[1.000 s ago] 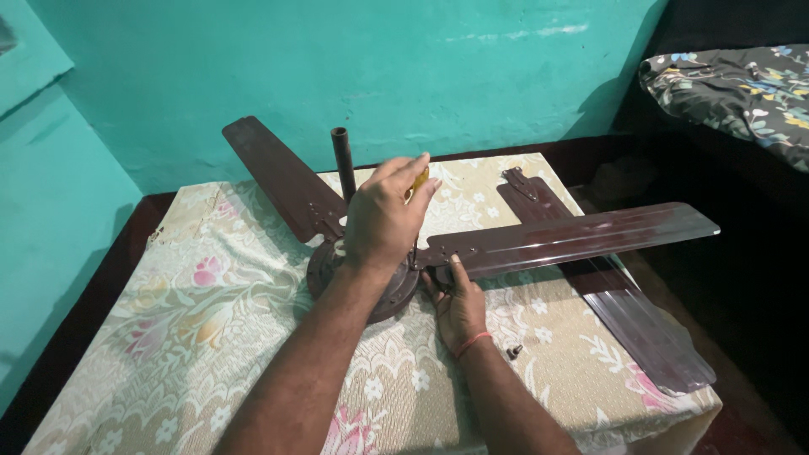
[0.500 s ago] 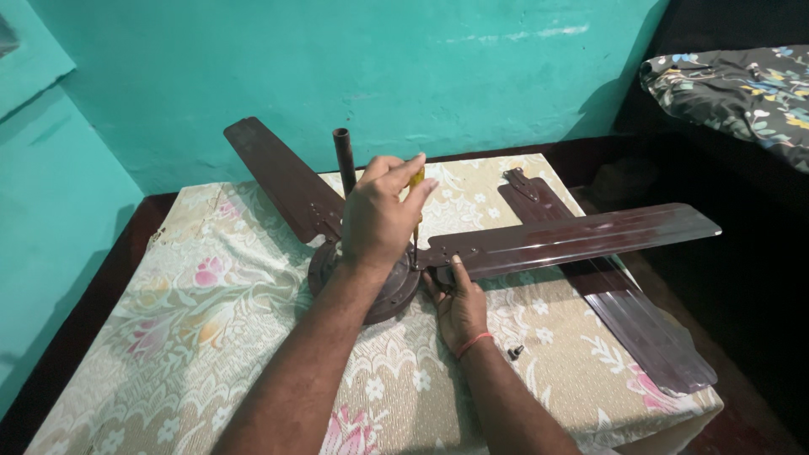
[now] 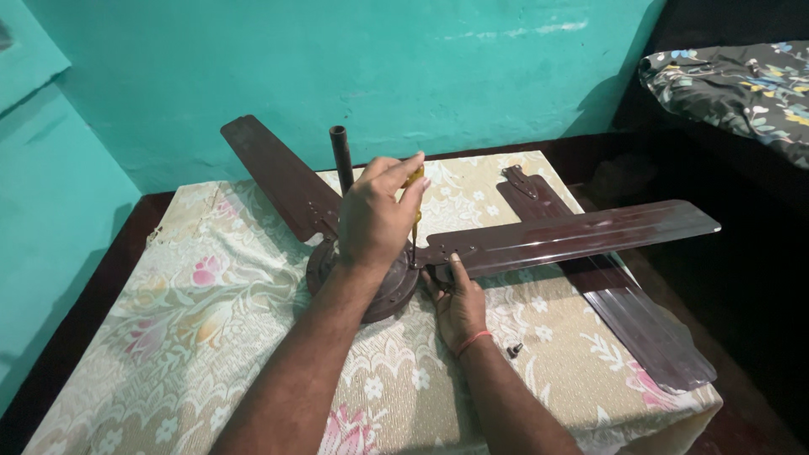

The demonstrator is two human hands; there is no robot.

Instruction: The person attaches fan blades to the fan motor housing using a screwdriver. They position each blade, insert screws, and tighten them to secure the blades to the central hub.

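A brown ceiling fan lies on a table; its round motor (image 3: 393, 291) sits near the middle with a downrod (image 3: 340, 156) standing up from it. My left hand (image 3: 375, 223) is shut on a yellow-handled screwdriver (image 3: 414, 180), whose tip points down at the bracket where the right blade (image 3: 590, 232) meets the motor. My right hand (image 3: 459, 307), with an orange thread at the wrist, presses on the underside of that bracket, index finger stretched onto it. A second blade (image 3: 278, 177) extends to the back left.
A loose third blade (image 3: 628, 316) lies flat on the floral cloth (image 3: 211, 320) under the right blade, reaching the table's right corner. A small screw (image 3: 515, 349) rests by my right wrist. Turquoise walls stand behind; patterned bedding (image 3: 733, 84) is at the far right.
My left hand has shifted slightly left and turned on the screwdriver, whose shaft now shows below the fingers. My right hand stays on the bracket.
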